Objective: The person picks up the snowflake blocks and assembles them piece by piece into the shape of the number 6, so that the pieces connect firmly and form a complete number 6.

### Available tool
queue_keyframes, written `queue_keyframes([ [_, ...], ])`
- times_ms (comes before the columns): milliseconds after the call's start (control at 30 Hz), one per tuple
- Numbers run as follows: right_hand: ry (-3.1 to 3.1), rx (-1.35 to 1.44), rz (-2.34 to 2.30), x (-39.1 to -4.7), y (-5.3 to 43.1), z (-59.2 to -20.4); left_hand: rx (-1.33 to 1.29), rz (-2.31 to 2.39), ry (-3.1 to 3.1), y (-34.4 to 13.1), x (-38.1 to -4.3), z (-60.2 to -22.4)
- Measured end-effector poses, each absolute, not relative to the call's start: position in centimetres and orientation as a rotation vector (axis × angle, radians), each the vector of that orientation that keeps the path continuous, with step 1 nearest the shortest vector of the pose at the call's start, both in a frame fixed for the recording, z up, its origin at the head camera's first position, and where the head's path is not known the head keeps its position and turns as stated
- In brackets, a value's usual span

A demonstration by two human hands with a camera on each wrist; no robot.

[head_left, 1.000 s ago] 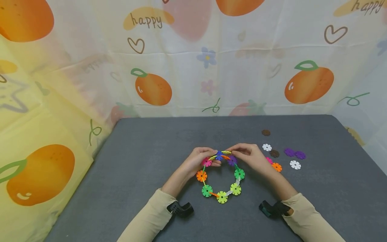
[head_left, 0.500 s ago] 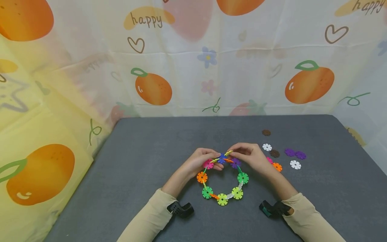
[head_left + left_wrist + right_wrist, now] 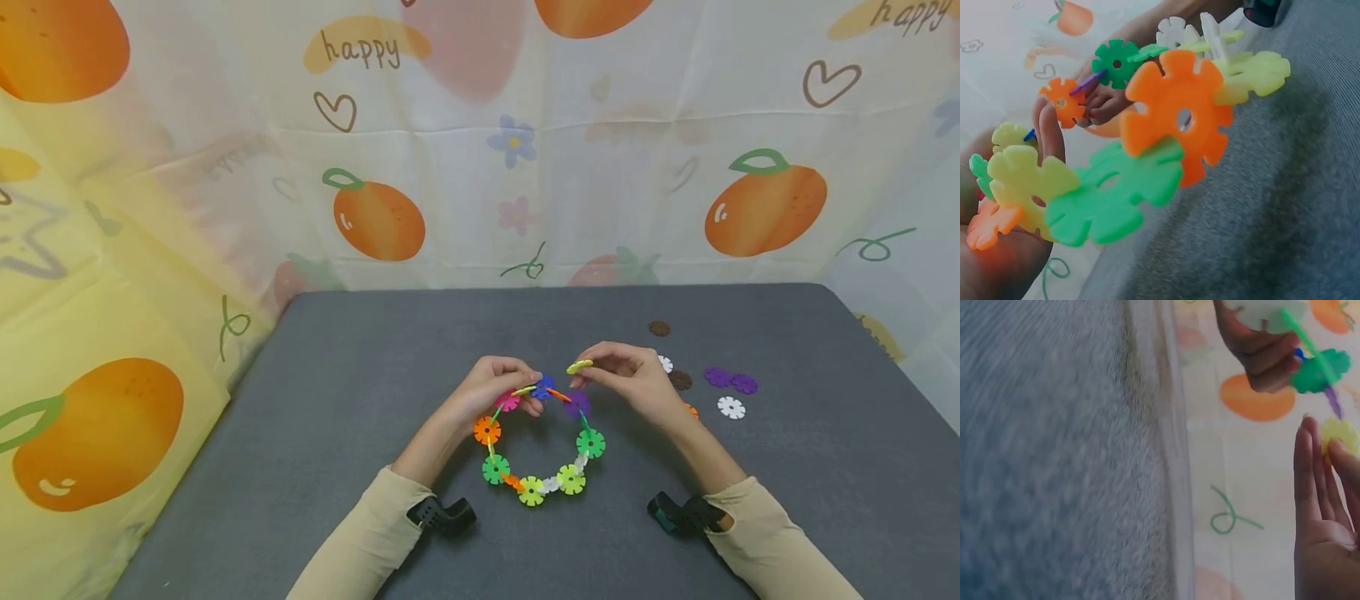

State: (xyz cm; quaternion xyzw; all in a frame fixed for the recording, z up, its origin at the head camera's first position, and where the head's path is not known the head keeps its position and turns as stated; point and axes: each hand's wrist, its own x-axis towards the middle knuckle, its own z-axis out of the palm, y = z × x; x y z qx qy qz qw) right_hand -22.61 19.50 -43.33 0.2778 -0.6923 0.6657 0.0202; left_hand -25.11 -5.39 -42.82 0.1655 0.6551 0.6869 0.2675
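In the head view a ring of linked plastic snowflake discs hangs between my hands, with a green disc (image 3: 591, 443) at its right side and a yellow-green disc (image 3: 532, 492) lowest. My left hand (image 3: 491, 385) pinches the ring at its top, by the blue disc (image 3: 543, 387). Thumb and fingers of my right hand (image 3: 628, 373) pinch a single yellow disc (image 3: 580, 367), which stands apart from the ring, up and right of the blue one. The right wrist view shows that yellow disc (image 3: 1339, 432) between thumb and fingers. An orange disc (image 3: 1150, 94) of the ring looms large in the left wrist view.
Loose discs lie on the grey table (image 3: 360, 350) beyond my right hand: brown (image 3: 660, 328), white (image 3: 731, 407) and purple (image 3: 717, 377) ones among them. An orange disc (image 3: 692, 410) is partly hidden by my right wrist. A fruit-print cloth (image 3: 450, 217) hangs behind the table.
The yellow disc was against the blue disc at the ring's top; my right hand has drawn it away, up and right. The ring has shifted slightly left with my left hand.
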Motion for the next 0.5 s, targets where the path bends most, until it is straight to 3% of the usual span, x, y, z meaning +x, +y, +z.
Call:
queue_keyframes([
  [333, -2.131, 0.889, 2.114, -21.5, 18.5, -41.5, 0.619, 1.879, 1.723, -5.9, -24.4, -40.7],
  [500, -2.027, 1.031, 2.118, -21.1, 18.2, -40.8, 0.718, 1.895, 1.665, -6.1, -24.1, -39.9],
])
